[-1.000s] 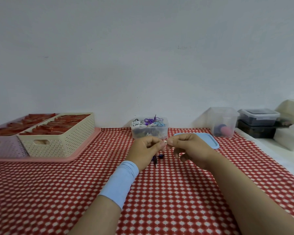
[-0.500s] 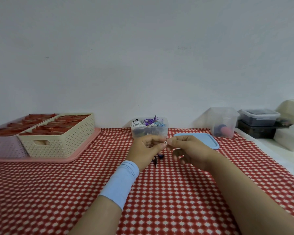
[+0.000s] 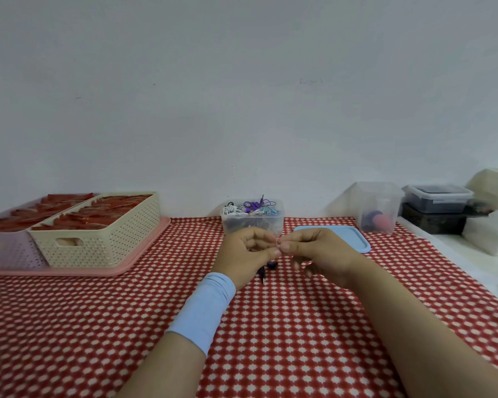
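Note:
My left hand [image 3: 246, 252] and my right hand [image 3: 318, 249] meet fingertip to fingertip above the red checked tablecloth [image 3: 270, 326]. Both pinch a tiny pale item between thumb and forefinger; it is too small to identify. A dark purple earphone cable with a jack plug [image 3: 263, 273] hangs below my left hand and reaches the cloth, with a blue earbud [image 3: 272, 264] beside it. Just behind my hands stands an open clear box of tangled earphones [image 3: 252, 215]. Its light blue lid [image 3: 348, 237] lies flat to the right.
At the left, a cream basket [image 3: 98, 242] and a lilac basket [image 3: 6, 248] of red packets sit on a pink tray [image 3: 121, 268]. At the back right stand a clear tub [image 3: 378, 206], stacked dark lidded boxes [image 3: 437, 208] and white foam blocks [image 3: 489, 228].
My hands stay together in the same spot; the fingers have shifted only slightly around the small item.

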`<state>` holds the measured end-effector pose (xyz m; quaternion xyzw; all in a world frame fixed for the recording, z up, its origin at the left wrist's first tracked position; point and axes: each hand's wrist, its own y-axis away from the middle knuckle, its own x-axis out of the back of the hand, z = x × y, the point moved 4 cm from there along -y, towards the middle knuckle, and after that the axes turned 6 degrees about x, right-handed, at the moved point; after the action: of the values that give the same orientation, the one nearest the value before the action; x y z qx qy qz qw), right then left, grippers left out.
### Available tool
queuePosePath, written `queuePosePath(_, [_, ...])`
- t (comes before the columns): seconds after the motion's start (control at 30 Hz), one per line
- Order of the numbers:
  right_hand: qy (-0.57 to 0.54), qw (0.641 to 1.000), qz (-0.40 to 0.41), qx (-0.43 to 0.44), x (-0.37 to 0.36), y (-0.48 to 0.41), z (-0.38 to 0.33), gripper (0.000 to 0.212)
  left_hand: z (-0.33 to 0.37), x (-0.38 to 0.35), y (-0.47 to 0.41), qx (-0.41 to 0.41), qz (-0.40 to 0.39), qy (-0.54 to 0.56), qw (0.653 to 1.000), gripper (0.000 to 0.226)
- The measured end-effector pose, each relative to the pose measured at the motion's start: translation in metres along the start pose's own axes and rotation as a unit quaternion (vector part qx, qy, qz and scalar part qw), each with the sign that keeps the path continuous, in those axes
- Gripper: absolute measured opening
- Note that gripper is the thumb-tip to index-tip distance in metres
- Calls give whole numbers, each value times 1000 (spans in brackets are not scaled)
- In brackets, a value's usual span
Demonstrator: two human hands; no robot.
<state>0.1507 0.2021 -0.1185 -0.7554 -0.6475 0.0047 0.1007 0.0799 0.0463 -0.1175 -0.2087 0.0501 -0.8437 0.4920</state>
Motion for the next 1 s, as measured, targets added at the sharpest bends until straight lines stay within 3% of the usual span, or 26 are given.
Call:
queuePosePath(0.13, [-9, 999, 35, -7, 5, -1, 3, 13, 1, 3, -4, 6, 1, -32, 999, 22])
queuePosePath(0.2, [-19, 997, 68, -6, 9, -2, 3, 11, -5, 5, -10, 1, 21, -113, 993, 18])
queuePosePath(0.33, [-26, 995, 100, -11, 14, -4, 8, 11, -16, -1, -19, -21, -1, -403, 915, 26])
queuePosePath(0.4, [-19, 994, 104, -18, 14, -5, 11, 11, -17, -8, -22, -16, -36, -468, 883, 28])
queuePosePath(0.5, [0, 995, 100, -18, 14, -4, 11, 11, -11, -14, -22, -12, -49, -493, 869, 25])
queuePosePath(0.7, [-14, 996, 87, -15, 12, -4, 12, 11, -14, -18, -22, -11, -25, -441, 897, 20])
queuePosePath(0.83, [-35, 996, 80, -14, 13, -3, 9, 13, -11, -12, -21, 28, 15, -184, 982, 23])
queuePosePath(0.9, [-41, 996, 78, -14, 13, -2, 7, 13, -8, -11, -15, 41, 13, -74, 996, 23])
queuePosePath(1.0, [-52, 996, 75, -14, 13, -2, 5, 13, -7, -7, -9, 50, -2, 4, 999, 24])
